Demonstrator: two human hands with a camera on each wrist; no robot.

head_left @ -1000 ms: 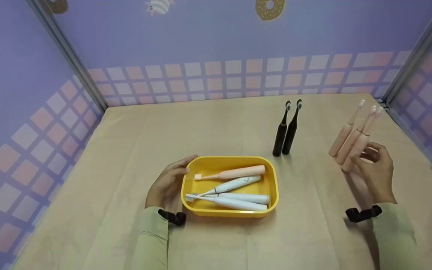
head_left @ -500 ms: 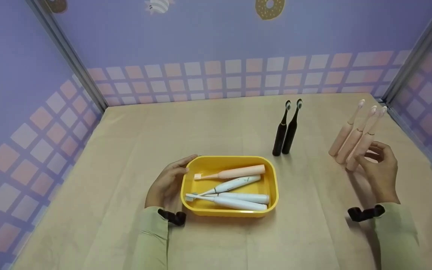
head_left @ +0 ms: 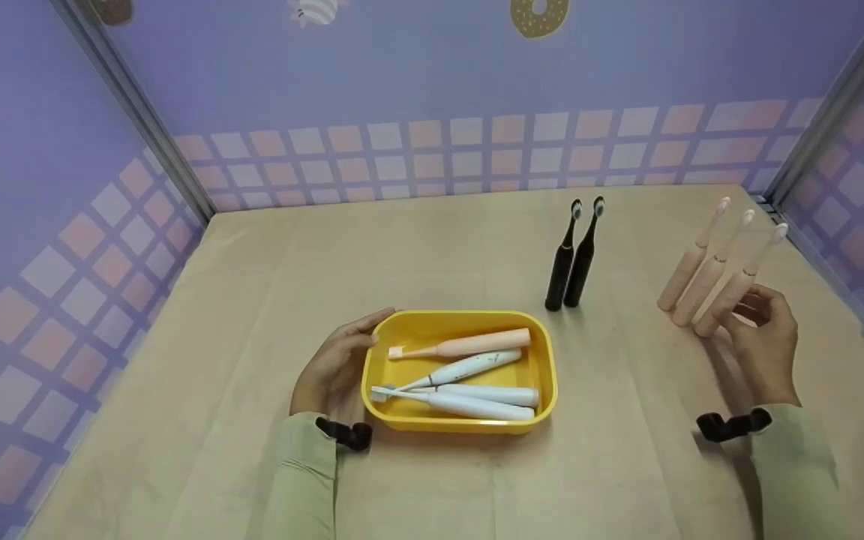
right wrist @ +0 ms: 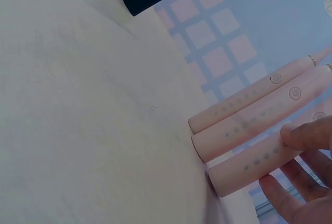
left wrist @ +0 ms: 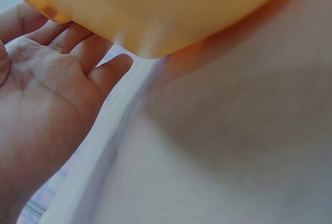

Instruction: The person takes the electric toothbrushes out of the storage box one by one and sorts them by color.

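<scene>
In the head view my right hand [head_left: 764, 341] pinches the handle of the nearest pink electric toothbrush [head_left: 726, 304], thumb on one side, fingers on the other. It leans right, its base at or just above the table. Two more pink electric toothbrushes, one [head_left: 702, 289] in the middle and one [head_left: 682, 277] at the far end, stand upright beside it. My left hand [head_left: 333, 367] holds the left end of a yellow bin [head_left: 462, 426], thumb at the rim. Inside lie a pink toothbrush [head_left: 484, 343] and several white toothbrushes [head_left: 477, 367].
Two black electric toothbrushes [head_left: 561, 277] stand upright between the bin and the pink row. A pale cloth covers the table [head_left: 327, 262]. Purple patterned walls [head_left: 432, 82] enclose the back and sides, with metal posts [head_left: 132, 105] at the corners.
The nearest pink toothbrush has shifted slightly right and back, its head tipping right, away from the other two. My right hand moved right with it. My left hand and the bin stayed put.
</scene>
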